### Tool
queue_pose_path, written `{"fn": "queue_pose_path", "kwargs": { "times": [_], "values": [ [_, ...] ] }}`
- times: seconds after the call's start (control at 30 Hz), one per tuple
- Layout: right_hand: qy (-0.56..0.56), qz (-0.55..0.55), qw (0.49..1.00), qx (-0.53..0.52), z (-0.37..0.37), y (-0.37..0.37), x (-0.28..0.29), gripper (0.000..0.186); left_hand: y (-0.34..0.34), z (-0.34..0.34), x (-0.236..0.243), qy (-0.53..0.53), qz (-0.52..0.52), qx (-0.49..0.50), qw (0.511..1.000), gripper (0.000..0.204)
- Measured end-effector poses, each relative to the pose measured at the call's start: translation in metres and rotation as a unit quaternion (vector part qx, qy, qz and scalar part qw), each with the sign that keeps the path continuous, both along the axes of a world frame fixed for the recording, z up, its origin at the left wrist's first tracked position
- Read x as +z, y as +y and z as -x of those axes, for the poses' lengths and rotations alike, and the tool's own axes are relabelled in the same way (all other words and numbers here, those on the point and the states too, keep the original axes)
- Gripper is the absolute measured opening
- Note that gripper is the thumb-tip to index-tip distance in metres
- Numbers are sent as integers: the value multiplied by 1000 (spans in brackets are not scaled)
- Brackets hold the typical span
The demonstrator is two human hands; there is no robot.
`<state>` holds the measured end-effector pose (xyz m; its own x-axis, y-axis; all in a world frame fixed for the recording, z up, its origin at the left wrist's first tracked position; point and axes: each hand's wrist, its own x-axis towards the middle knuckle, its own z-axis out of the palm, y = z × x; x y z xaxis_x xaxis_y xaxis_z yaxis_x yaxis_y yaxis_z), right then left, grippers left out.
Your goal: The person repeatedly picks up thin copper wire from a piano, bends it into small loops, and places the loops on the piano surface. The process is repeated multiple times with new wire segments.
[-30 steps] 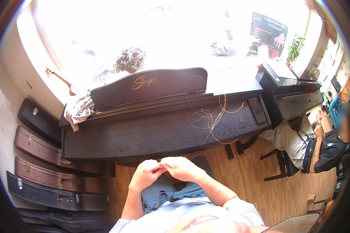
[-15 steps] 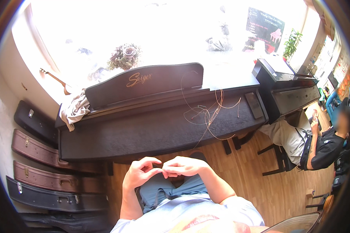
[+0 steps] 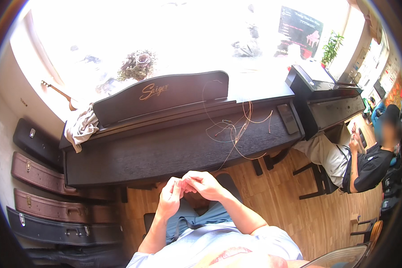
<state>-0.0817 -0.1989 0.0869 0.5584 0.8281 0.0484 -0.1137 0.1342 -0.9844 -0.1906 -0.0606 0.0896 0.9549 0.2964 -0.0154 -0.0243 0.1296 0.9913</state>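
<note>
My left hand [image 3: 170,195] and my right hand [image 3: 204,185] meet fingertip to fingertip in front of my lap, close to the front edge of a black piano [image 3: 138,154] with its lid down. Both are closed in a pinch. Whatever lies between the fingers is too small or hidden to make out. Beyond them, on the right part of the lid, lies a loose tangle of thin copper-coloured strings [image 3: 236,138], one end trailing toward the front edge. A dark phone-like slab [image 3: 287,119] rests to the right of the strings.
Several instrument cases [image 3: 53,208] are stacked at left. A crumpled grey cloth [image 3: 81,127] hangs over the piano's left end. At right, a seated person [image 3: 366,167] is beside a second black piano [image 3: 332,107]. A small guitar-like instrument [image 3: 60,94] leans by the window.
My hands have risen slightly toward the piano, the left moving rightward, and their fingertips now press together more closely. The view has shifted a little. The strings lie as before.
</note>
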Motion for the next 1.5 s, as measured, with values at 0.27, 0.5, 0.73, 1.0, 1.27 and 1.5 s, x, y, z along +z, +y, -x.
{"fn": "queue_pose_path", "kwargs": {
  "times": [0.27, 0.5, 0.73, 1.0, 1.27, 1.5],
  "values": [
    [-238, -57, 951, -190, -2, 3, 2, 8, 18, -6, 10, 9, -131, 16, 991, 23],
    [-136, -3, 962, -239, -1, 10, 9, 13, 21, -29, 15, -68, -316, 151, 934, 16],
    [-130, -48, 980, -144, -6, 6, -4, 17, 23, -34, -4, -80, -304, 177, 933, 17],
    [4, -55, 992, -109, -5, 13, -7, 17, 9, -37, -18, -43, 116, 86, 989, 33],
    [-147, -20, 979, -142, -3, 8, -4, 19, 20, -39, -8, -11, 289, -6, 957, 32],
    [15, -49, 997, -63, -10, -1, -2, 26, 27, -36, -4, 46, 418, -68, 905, 38]
  ]
}}
